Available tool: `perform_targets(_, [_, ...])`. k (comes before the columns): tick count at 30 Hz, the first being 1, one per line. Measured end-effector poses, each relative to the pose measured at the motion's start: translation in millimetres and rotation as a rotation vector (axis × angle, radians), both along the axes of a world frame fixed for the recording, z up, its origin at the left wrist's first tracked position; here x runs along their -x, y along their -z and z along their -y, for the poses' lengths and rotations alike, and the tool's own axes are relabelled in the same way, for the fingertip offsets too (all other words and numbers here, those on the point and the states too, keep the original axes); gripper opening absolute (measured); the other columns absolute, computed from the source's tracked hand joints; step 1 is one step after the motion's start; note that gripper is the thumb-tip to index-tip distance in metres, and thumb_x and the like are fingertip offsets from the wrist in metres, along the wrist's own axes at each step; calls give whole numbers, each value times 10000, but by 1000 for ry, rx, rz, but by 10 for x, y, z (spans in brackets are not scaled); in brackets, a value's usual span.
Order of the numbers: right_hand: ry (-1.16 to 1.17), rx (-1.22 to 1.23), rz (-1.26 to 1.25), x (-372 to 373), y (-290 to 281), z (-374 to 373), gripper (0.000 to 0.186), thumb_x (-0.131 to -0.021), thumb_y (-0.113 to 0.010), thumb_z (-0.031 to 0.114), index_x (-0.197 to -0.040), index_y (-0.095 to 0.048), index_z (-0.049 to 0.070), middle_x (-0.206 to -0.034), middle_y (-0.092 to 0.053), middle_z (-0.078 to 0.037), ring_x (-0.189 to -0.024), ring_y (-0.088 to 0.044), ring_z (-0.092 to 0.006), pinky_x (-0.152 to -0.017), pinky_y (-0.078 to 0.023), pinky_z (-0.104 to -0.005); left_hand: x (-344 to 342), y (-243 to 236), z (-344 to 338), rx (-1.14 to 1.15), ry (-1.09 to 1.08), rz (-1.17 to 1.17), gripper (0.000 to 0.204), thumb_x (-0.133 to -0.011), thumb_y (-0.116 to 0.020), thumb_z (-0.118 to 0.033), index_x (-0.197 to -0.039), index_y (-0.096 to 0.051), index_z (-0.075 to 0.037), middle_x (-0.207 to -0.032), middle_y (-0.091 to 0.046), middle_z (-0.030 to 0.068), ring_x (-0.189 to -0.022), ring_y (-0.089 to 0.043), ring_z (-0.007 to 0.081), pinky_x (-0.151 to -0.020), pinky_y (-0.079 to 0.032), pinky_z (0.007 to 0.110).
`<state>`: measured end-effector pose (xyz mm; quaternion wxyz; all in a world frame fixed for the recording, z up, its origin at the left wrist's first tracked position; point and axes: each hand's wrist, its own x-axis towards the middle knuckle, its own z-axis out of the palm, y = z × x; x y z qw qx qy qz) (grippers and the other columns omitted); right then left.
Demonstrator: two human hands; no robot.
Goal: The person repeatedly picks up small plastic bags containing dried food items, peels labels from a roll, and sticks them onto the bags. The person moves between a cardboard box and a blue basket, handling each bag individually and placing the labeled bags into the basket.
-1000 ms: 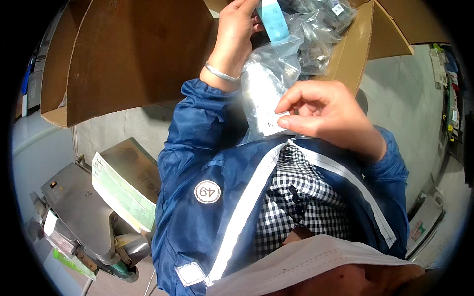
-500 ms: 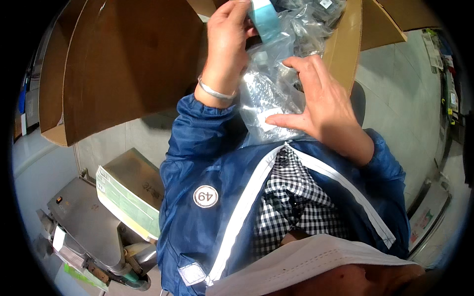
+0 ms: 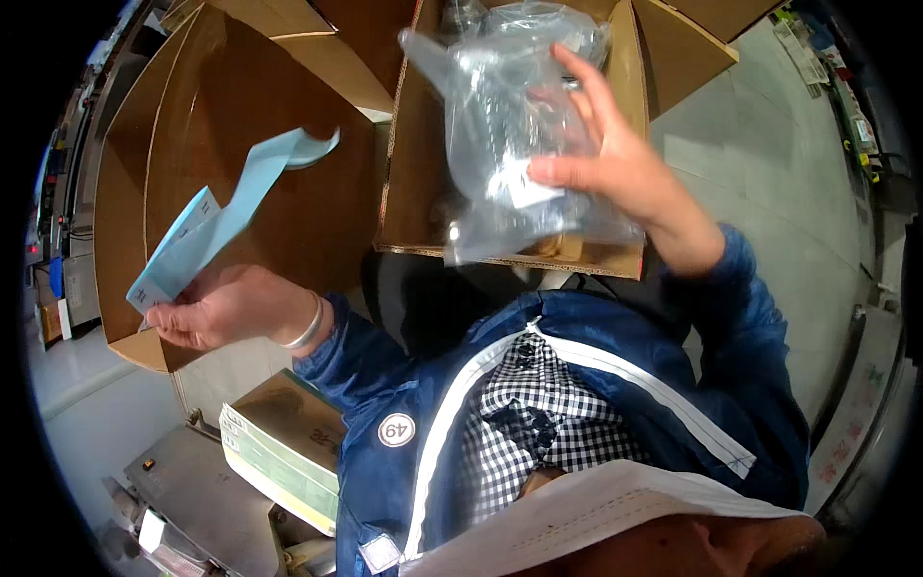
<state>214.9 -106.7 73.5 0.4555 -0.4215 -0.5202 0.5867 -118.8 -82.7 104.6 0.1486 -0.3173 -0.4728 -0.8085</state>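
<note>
- Pale tiled floor [image 3: 798, 197] right of the right hand [image 3: 625, 168].
- That hand's curved wide, thumb and fingers holding a crinkly clear plastic bag [image 3: 495, 115] just left of it; wide support suits slippery film imo.
- Left hand [image 3: 236, 306] pinches a curly blue strip [image 3: 229, 223]; light pressure should avoid creases.
- Under the bag: stiff brown cardboard box [image 3: 630, 87].

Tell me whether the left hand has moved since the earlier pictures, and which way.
Yes, leftward and toward the body: earlier at the opening of the box, the left hand is now left of it, holding the blue strip.
</note>
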Motion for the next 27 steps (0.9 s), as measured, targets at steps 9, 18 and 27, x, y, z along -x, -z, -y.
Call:
perform_targets(9, [401,-322,248,-690,653,-923,311,-940,-676,181,-1204,-621,27,-1049,-660,-38,-837,-641,-102,-784,-516,-255,-975,469,-12,357,933,101,197,-1019,-574,-228,-1064,-619,-41,-840,-601,47,-804,-587,117,-759,-534,290])
perform_targets(18, [82,-352,647,-1245,-283,-1808,209,-971,-582,257,-1064,-680,98,-953,-691,-69,-828,-656,-151,-736,-565,-293,-1467,1028,-482,840,1190,467,181,-1020,-577,-253,-959,-631,-92,-839,-626,-35,-701,-561,53,-606,-443,215])
perform_targets(27, [-7,12,253,-820,181,-531,446,-867,-737,425,-1029,-627,24,-883,-662,-139,-795,-626,-179,-704,-499,-355,-2563,220,-261,1049,1154,366,226,-1030,-551,-270,-956,-595,-61,-856,-579,-7,-736,-504,66,-661,-418,234])
